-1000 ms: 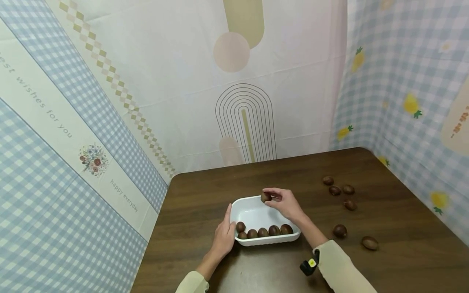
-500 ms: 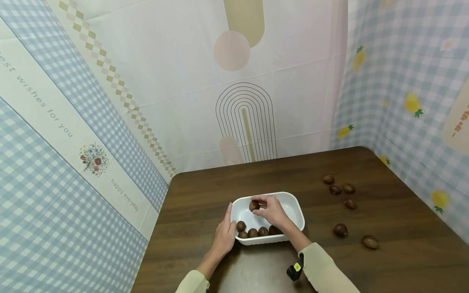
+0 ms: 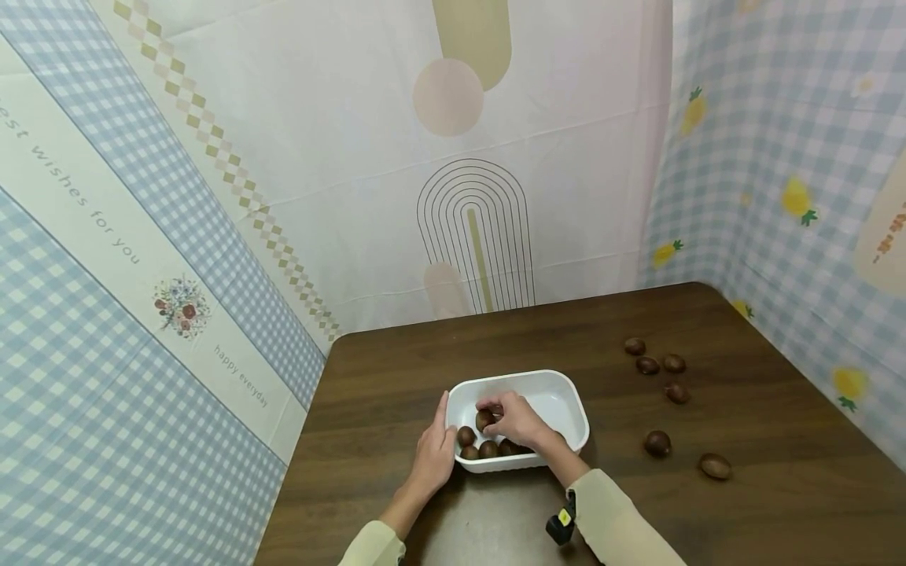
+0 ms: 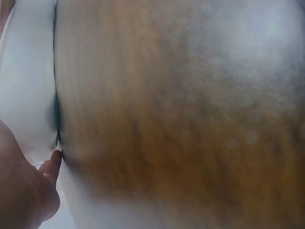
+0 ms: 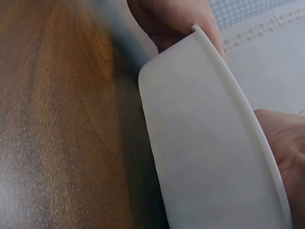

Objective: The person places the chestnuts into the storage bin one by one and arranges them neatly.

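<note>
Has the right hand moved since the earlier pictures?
Yes. Judged against the back edge of the table in the head view, the right hand has shifted leftward and farther from that edge.

White printed cloth hangs behind the brown table, pineapple-print checked cloth to the right.

Now the right hand covers part of the brown piece, and we lose much of the near row under the wrist. Both sleeves run off the bottom edge. From the left wrist, we get a blurred tabletop; from the right, the white dish hides its contents.
</note>
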A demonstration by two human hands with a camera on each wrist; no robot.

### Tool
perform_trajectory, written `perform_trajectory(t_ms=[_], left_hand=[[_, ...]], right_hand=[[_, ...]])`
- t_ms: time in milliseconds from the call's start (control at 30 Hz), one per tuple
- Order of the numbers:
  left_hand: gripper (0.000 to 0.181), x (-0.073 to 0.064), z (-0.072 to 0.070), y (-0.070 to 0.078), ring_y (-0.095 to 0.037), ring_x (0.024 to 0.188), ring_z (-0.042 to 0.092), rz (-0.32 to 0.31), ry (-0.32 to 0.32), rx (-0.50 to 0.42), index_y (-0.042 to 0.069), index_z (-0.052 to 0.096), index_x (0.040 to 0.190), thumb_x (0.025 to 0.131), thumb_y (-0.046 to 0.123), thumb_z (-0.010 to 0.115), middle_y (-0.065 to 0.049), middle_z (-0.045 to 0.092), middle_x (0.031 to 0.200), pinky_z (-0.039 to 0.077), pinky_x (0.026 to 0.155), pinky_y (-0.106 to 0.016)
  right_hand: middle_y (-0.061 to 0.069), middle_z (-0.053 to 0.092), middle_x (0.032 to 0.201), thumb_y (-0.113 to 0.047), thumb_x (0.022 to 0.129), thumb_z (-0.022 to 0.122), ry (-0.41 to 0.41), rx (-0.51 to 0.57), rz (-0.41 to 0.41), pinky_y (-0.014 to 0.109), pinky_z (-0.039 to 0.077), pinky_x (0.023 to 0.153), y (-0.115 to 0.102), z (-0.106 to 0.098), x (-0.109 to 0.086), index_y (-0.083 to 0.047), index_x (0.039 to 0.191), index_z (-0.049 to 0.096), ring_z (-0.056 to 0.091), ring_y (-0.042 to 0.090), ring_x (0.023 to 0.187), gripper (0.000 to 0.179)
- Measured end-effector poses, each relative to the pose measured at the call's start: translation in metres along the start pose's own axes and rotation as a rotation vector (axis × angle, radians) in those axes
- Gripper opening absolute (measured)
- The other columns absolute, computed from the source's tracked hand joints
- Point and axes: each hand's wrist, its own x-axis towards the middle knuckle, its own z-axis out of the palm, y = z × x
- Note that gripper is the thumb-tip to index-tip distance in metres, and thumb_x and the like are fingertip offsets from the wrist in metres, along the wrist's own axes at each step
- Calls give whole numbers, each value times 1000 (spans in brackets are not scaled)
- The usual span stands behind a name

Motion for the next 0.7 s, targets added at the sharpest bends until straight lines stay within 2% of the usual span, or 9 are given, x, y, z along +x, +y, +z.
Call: perform_trajectory(t_ms=[67, 100, 133, 233, 300, 367, 433, 567, 700], left_hand=[[68, 0, 5, -7, -31, 96, 70, -33, -6, 19, 17, 35, 167, 101, 14, 52, -25, 70, 130, 55, 79, -51], [68, 0, 2, -2, -34, 98, 70, -45, -18, 4, 15, 36, 167, 101, 12, 52, -26, 70, 131, 55, 80, -54], [68, 0, 4, -5, -32, 96, 70, -34, -9, 14, 16, 35, 167, 101, 13, 51, -25, 70, 130, 55, 79, -52], [68, 1, -4, 10, -37, 100, 70, -54, -38, 9, 13, 35, 167, 101, 10, 51, -27, 69, 131, 54, 84, -57], [65, 2, -12, 26, -40, 100, 70, -59, -54, 11, 4, 37, 164, 101, 8, 50, -29, 69, 130, 54, 83, -59], [64, 3, -16, 35, -41, 104, 70, -96, -74, 26, 2, 38, 163, 101, 7, 51, -29, 68, 133, 53, 87, -60], [63, 3, -16, 37, -40, 107, 70, -118, -86, 33, 3, 37, 163, 101, 7, 51, -27, 67, 135, 53, 90, -59], [64, 2, -14, 29, -41, 106, 69, -84, -65, 7, 5, 38, 164, 101, 9, 51, -28, 67, 135, 53, 87, -61], [66, -1, -2, 4, -40, 107, 70, -52, -37, 12, 11, 34, 166, 102, 13, 51, -27, 67, 135, 54, 87, -59]], right_hand=[[20, 76, 114, 15, 75, 82, -27, -24, 4, 50, 55, 97, -1, 0, 0, 12, 117, 73, 70, 33, 109, 43], [20, 76, 114, 15, 75, 82, -38, -32, 3, 51, 55, 97, -1, 1, 0, 12, 117, 73, 70, 33, 108, 43], [20, 76, 114, 15, 75, 82, -49, -36, 1, 50, 55, 97, -1, 1, 0, 12, 118, 73, 70, 32, 108, 43], [22, 75, 116, 15, 77, 80, -69, -32, -6, 49, 55, 98, -2, 0, 0, 14, 118, 72, 70, 35, 111, 42], [24, 75, 117, 15, 78, 80, -80, -25, -9, 49, 55, 98, -3, 0, 0, 15, 118, 71, 71, 37, 113, 41], [25, 75, 117, 14, 79, 80, -89, -22, -2, 47, 55, 99, -4, 0, 0, 14, 118, 71, 71, 37, 114, 40], [25, 75, 117, 13, 80, 80, -97, -25, 1, 47, 55, 99, -5, -1, 0, 14, 118, 72, 71, 37, 114, 39], [24, 76, 116, 10, 85, 79, -112, -19, 5, 49, 55, 100, -5, -2, -1, 14, 119, 72, 72, 37, 113, 35], [20, 77, 110, 7, 91, 74, -127, -24, -14, 49, 56, 98, -4, -2, -1, 13, 116, 74, 73, 35, 108, 26]])
